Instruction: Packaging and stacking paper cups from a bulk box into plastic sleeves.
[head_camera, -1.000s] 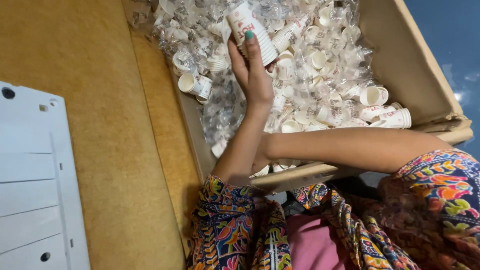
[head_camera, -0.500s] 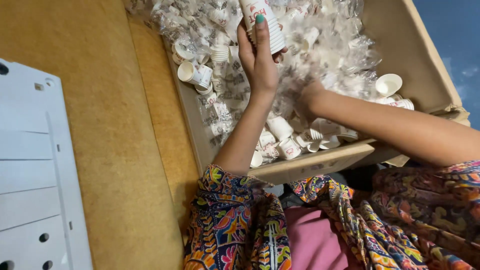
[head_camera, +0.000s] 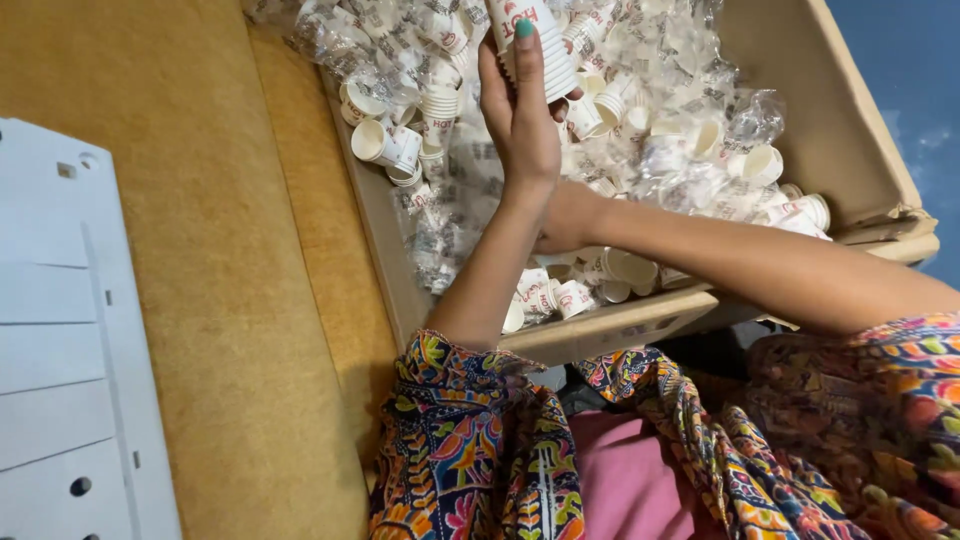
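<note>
**Stack of paper cups held over a carton full of them**

The left hand (head_camera: 522, 120) is raised over an open cardboard box (head_camera: 850, 130), its fingers closed around a stack of small white paper cups (head_camera: 535, 40) with red print. The stack stands roughly upright in the grip, near the top edge of the view, and its upper end is cut off there. A green-painted thumbnail presses against the side of the stack.

The right hand (head_camera: 565, 218) reaches in from the right, crossing beneath the left forearm. It lies low in the box among the loose cups (head_camera: 590, 285) near the front wall. The left wrist covers most of it, so whether its fingers are spread or closed on something cannot be told; it seems to rest against the cups there.

The box is filled with more of the same cups, some loose, some nested in short stacks (head_camera: 385, 150), mixed with crumpled clear plastic wrapping (head_camera: 690, 170). The box sits on a tan surface (head_camera: 180, 230). At the far left lies a flat white panel (head_camera: 60, 330) with small holes. Brightly patterned sleeves (head_camera: 460, 450) and a pink garment (head_camera: 630, 480) fill the bottom of the view.
</note>
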